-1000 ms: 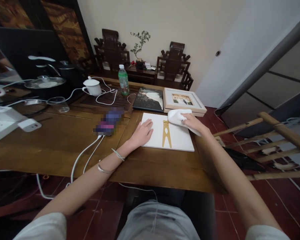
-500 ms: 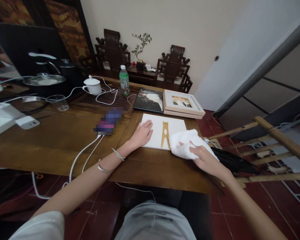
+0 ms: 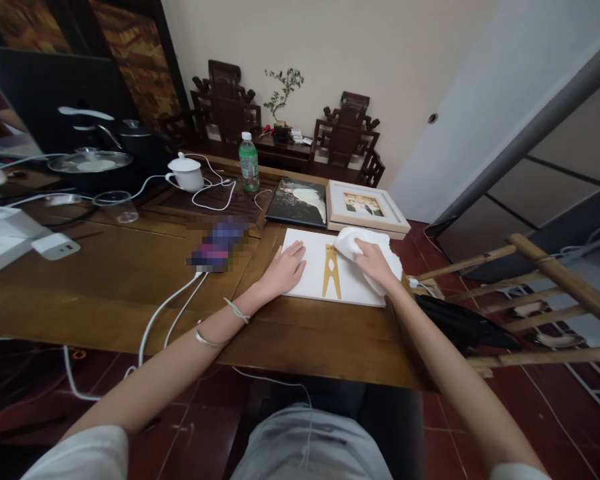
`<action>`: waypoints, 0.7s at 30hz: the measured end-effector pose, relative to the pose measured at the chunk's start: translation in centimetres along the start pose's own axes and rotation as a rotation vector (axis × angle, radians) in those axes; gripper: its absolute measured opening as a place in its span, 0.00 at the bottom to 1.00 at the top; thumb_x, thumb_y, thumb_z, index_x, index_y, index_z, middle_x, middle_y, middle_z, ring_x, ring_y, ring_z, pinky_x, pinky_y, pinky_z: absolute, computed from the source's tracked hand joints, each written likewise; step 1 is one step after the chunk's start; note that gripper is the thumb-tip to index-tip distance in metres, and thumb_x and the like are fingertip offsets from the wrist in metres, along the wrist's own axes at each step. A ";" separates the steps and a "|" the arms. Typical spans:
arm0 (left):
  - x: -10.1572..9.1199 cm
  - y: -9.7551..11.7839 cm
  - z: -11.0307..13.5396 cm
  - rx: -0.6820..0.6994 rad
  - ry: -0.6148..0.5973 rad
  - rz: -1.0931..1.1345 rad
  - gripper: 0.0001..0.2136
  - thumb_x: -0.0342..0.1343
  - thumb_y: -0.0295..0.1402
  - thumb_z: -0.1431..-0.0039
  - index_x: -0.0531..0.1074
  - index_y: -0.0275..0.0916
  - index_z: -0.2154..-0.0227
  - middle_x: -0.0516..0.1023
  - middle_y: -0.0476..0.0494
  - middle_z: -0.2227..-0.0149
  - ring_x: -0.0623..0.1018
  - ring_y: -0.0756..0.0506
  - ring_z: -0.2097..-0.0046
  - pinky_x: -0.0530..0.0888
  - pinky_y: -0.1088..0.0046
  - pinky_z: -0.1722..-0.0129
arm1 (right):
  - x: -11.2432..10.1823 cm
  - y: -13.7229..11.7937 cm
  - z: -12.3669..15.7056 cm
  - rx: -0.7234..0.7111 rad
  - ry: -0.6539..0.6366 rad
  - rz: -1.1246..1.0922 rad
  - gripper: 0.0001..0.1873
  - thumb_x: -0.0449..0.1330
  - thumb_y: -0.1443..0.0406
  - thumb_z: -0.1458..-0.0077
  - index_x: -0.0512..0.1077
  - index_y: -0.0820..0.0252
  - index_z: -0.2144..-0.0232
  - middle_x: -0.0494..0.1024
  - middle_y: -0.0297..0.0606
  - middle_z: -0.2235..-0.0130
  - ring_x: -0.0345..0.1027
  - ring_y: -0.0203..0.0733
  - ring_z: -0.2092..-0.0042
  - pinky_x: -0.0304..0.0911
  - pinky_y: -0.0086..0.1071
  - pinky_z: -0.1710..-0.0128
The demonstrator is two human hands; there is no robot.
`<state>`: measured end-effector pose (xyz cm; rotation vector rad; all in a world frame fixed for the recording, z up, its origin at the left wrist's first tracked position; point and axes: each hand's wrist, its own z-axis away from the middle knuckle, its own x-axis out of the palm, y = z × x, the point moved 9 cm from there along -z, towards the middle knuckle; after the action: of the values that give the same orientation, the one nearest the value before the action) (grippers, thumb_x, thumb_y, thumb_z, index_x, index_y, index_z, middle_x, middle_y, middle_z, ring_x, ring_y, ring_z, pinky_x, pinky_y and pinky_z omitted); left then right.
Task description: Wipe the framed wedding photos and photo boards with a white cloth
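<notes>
A white board (image 3: 312, 279) with a gold clothes-peg shape (image 3: 332, 273) lies flat on the wooden table (image 3: 110, 293). My left hand (image 3: 284, 268) rests open and flat on the board's left edge. My right hand (image 3: 375, 263) is closed on a white cloth (image 3: 353, 243), pressed on the board's upper right part beside the peg shape.
Behind the board lie a pale framed photo (image 3: 366, 205) and a dark photo print (image 3: 298, 200). A green bottle (image 3: 249, 162), a white teapot (image 3: 186, 173), white cables (image 3: 173, 310), a plastic cup (image 3: 116, 205) and pans stand further left. Wooden rails (image 3: 555, 273) are at the right.
My right hand with the cloth swept from the board's top right down to its lower right corner, then back up to the upper right. My left hand stayed put.
</notes>
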<state>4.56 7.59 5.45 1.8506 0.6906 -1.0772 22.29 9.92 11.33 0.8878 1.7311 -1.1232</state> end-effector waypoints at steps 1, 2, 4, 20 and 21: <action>0.0 0.0 0.0 0.000 -0.003 -0.001 0.20 0.40 0.30 0.35 0.61 0.35 0.42 0.59 0.32 0.35 0.56 0.40 0.33 0.54 0.47 0.36 | 0.5 -0.6 -0.6 0.010 0.002 -0.012 0.13 0.46 0.73 0.56 0.68 0.58 0.70 0.79 0.46 0.63 0.69 0.52 0.60 0.62 0.39 0.58; 0.0 0.0 0.0 -0.002 -0.006 -0.003 0.20 0.40 0.30 0.35 0.61 0.35 0.42 0.59 0.32 0.35 0.56 0.40 0.33 0.54 0.47 0.36 | 1.1 -1.5 -1.1 0.002 -0.018 -0.024 0.14 0.46 0.73 0.55 0.68 0.59 0.69 0.79 0.47 0.62 0.69 0.52 0.59 0.63 0.40 0.57; 0.1 -0.1 0.0 -0.008 -0.009 0.000 0.20 0.40 0.30 0.34 0.61 0.35 0.42 0.58 0.33 0.35 0.56 0.40 0.33 0.53 0.47 0.36 | 2.5 -3.6 -1.1 -0.067 -0.096 -0.027 0.16 0.46 0.74 0.55 0.69 0.60 0.66 0.78 0.48 0.58 0.69 0.54 0.54 0.61 0.47 0.51; 0.3 -0.3 -0.1 -0.015 -0.003 -0.021 0.21 0.39 0.29 0.35 0.61 0.34 0.41 0.59 0.33 0.35 0.56 0.41 0.33 0.53 0.49 0.35 | 3.2 -11.3 11.9 -0.439 -0.476 -0.085 0.27 0.45 0.81 0.61 0.69 0.59 0.60 0.62 0.48 0.37 0.35 0.51 0.31 0.37 0.67 0.38; 0.3 -0.3 -0.1 -0.016 -0.005 -0.022 0.21 0.39 0.29 0.35 0.61 0.34 0.41 0.59 0.33 0.35 0.56 0.41 0.33 0.53 0.50 0.35 | 3.2 -11.0 11.2 -0.444 -0.466 -0.088 0.28 0.45 0.81 0.61 0.69 0.59 0.59 0.64 0.48 0.38 0.37 0.50 0.31 0.37 0.66 0.37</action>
<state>4.50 7.78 5.13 1.8299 0.7160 -1.0878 14.48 -3.99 9.39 0.2516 1.5427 -0.8619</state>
